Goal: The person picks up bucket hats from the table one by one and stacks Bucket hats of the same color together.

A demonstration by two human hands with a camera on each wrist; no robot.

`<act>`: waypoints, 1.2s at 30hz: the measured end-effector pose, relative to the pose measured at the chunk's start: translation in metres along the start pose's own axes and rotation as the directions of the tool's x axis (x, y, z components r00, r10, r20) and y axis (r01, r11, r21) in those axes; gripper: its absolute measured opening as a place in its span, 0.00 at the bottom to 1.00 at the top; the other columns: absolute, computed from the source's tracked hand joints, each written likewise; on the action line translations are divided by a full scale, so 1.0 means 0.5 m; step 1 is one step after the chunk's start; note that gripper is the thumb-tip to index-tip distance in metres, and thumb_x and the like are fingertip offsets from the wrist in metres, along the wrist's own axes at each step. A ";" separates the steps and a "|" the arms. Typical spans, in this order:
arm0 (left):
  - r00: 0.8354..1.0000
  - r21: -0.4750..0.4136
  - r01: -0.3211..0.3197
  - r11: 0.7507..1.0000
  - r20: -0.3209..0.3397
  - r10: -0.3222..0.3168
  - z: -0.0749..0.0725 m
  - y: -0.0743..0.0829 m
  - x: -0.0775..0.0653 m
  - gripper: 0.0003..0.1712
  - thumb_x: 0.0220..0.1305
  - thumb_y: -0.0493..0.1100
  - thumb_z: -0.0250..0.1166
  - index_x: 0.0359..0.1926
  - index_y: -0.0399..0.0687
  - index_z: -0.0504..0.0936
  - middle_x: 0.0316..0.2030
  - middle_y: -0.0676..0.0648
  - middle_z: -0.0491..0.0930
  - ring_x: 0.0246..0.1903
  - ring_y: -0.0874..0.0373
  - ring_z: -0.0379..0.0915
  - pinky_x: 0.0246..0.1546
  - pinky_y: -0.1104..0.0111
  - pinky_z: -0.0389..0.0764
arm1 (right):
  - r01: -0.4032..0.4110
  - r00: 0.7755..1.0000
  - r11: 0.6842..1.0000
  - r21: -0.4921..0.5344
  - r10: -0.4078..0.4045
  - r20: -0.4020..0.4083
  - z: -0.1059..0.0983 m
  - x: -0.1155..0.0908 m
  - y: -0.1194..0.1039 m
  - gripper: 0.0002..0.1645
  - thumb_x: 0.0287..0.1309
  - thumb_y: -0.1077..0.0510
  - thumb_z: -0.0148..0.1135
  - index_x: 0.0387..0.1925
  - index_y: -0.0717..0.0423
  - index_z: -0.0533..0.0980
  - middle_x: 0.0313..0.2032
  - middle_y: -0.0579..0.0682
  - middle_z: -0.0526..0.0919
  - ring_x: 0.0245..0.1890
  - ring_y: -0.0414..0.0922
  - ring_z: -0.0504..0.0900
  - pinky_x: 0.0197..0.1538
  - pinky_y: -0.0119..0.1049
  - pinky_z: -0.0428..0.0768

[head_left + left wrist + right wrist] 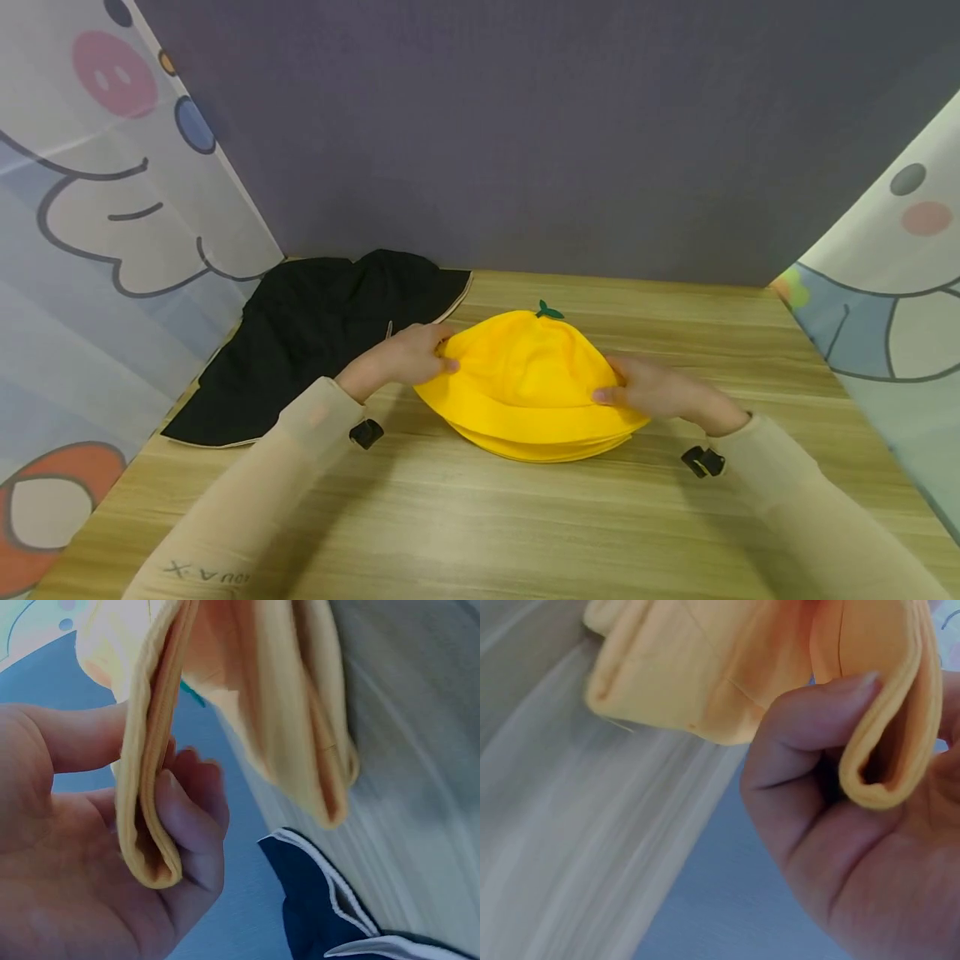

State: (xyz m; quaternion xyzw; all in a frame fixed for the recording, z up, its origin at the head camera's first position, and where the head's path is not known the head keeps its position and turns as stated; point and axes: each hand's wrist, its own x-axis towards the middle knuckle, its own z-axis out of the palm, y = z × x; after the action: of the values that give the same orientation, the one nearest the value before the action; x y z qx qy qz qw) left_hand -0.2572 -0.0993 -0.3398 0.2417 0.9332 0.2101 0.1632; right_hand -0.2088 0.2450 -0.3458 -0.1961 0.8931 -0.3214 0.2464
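A yellow bucket hat (525,367) with a small green sprout (550,312) on its crown is held between both hands over the table. My left hand (408,354) pinches its left side; in the left wrist view that hand has thumb and fingers around a folded brim edge (139,772). On the other side, my right hand (656,387) grips the hat with the thumb in front, and the right wrist view shows it around a folded edge (889,742). Below the front brim more yellow layers (547,450) show; whether they belong to a second hat I cannot tell.
A black bucket hat (315,325) with pale edging lies flattened at the table's back left, close behind my left hand. Wood-grain tabletop (525,533) spreads in front. A dark grey panel (525,133) stands behind, with cartoon-printed cloth (75,275) at both sides.
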 end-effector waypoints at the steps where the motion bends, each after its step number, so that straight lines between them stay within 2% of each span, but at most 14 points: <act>1: 1.000 0.004 -0.002 1.000 -0.012 0.003 0.004 -0.002 0.001 0.18 0.60 0.48 0.61 0.48 0.45 0.72 0.36 0.50 0.73 0.33 0.56 0.68 0.36 0.65 0.72 | -0.005 1.000 1.000 -0.010 0.005 -0.002 0.003 0.001 0.002 0.25 0.61 0.48 0.55 0.52 0.61 0.66 0.37 0.49 0.74 0.36 0.46 0.71 0.45 0.44 0.69; 6: 0.998 0.032 0.011 0.999 -0.055 -0.009 0.023 -0.013 0.009 0.12 0.58 0.49 0.63 0.37 0.48 0.74 0.29 0.50 0.72 0.28 0.56 0.67 0.29 0.65 0.70 | -0.021 1.000 1.000 0.005 0.021 0.021 0.013 0.008 0.011 0.25 0.61 0.49 0.55 0.50 0.64 0.66 0.35 0.50 0.73 0.35 0.46 0.70 0.42 0.44 0.70; 7: 0.998 0.031 0.021 0.999 -0.057 -0.020 0.027 -0.017 0.011 0.12 0.57 0.49 0.63 0.38 0.49 0.74 0.29 0.51 0.72 0.28 0.56 0.67 0.29 0.65 0.70 | -0.020 0.999 1.000 0.010 0.020 0.028 0.016 0.011 0.014 0.25 0.61 0.49 0.55 0.51 0.63 0.66 0.37 0.50 0.74 0.36 0.46 0.70 0.44 0.44 0.69; 13: 0.998 0.033 0.049 0.998 -0.044 -0.047 0.045 -0.024 0.025 0.20 0.57 0.48 0.64 0.49 0.47 0.74 0.39 0.51 0.74 0.36 0.57 0.67 0.39 0.65 0.71 | -0.021 0.998 1.000 0.019 0.020 0.056 0.025 0.020 0.026 0.29 0.61 0.49 0.55 0.57 0.63 0.64 0.44 0.50 0.74 0.41 0.46 0.70 0.50 0.48 0.67; 16: 0.998 0.059 0.051 0.997 -0.037 -0.049 0.047 -0.022 0.028 0.23 0.58 0.49 0.64 0.53 0.46 0.73 0.43 0.50 0.72 0.40 0.57 0.64 0.44 0.64 0.69 | -0.030 0.998 0.999 -0.026 0.032 0.057 0.025 0.024 0.027 0.31 0.61 0.48 0.55 0.58 0.65 0.63 0.48 0.52 0.73 0.43 0.46 0.69 0.51 0.49 0.67; 19: 0.998 0.063 0.060 0.996 -0.027 -0.058 0.049 -0.021 0.029 0.26 0.58 0.50 0.63 0.56 0.46 0.70 0.47 0.49 0.71 0.43 0.56 0.63 0.47 0.63 0.67 | -0.030 0.998 0.996 -0.082 0.035 0.054 0.024 0.030 0.026 0.31 0.61 0.49 0.55 0.57 0.66 0.63 0.46 0.53 0.73 0.42 0.47 0.69 0.49 0.48 0.68; 24: 0.995 0.014 0.094 0.995 -0.026 -0.094 0.058 -0.027 0.036 0.29 0.57 0.49 0.65 0.58 0.48 0.69 0.49 0.50 0.72 0.42 0.57 0.65 0.47 0.63 0.69 | -0.047 0.998 0.981 -0.186 0.055 0.038 0.024 0.040 0.023 0.28 0.60 0.49 0.56 0.53 0.66 0.65 0.42 0.54 0.74 0.38 0.47 0.70 0.43 0.46 0.70; 28: 0.995 -0.016 0.081 0.997 -0.049 -0.081 0.066 -0.032 0.039 0.28 0.56 0.48 0.66 0.57 0.46 0.70 0.47 0.49 0.73 0.41 0.57 0.66 0.46 0.64 0.70 | -0.058 0.997 0.964 -0.258 0.067 0.024 0.018 0.052 0.020 0.26 0.59 0.49 0.57 0.51 0.65 0.66 0.43 0.55 0.74 0.39 0.48 0.71 0.43 0.46 0.71; 32: 0.996 -0.018 0.067 0.998 -0.056 -0.068 0.073 -0.035 0.040 0.30 0.57 0.49 0.65 0.58 0.44 0.68 0.49 0.48 0.73 0.42 0.56 0.66 0.48 0.63 0.69 | -0.072 0.996 0.964 -0.258 0.085 0.039 0.012 0.065 0.021 0.27 0.58 0.51 0.59 0.52 0.64 0.66 0.45 0.55 0.74 0.40 0.47 0.71 0.45 0.47 0.71; 36: 0.994 -0.003 0.089 0.996 -0.066 -0.089 0.076 -0.031 0.037 0.35 0.58 0.50 0.64 0.63 0.46 0.62 0.54 0.46 0.70 0.47 0.56 0.65 0.51 0.62 0.68 | -0.084 0.994 0.962 -0.260 0.101 0.052 0.010 0.073 0.021 0.27 0.57 0.51 0.60 0.53 0.63 0.67 0.47 0.56 0.74 0.42 0.48 0.71 0.47 0.47 0.70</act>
State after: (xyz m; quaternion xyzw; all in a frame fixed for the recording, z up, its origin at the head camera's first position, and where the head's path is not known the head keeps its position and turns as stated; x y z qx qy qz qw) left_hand -0.2632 -0.0903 -0.3837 0.1928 0.9479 0.2106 0.1416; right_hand -0.2375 0.2316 -0.3676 -0.1950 0.9269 -0.1843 0.2624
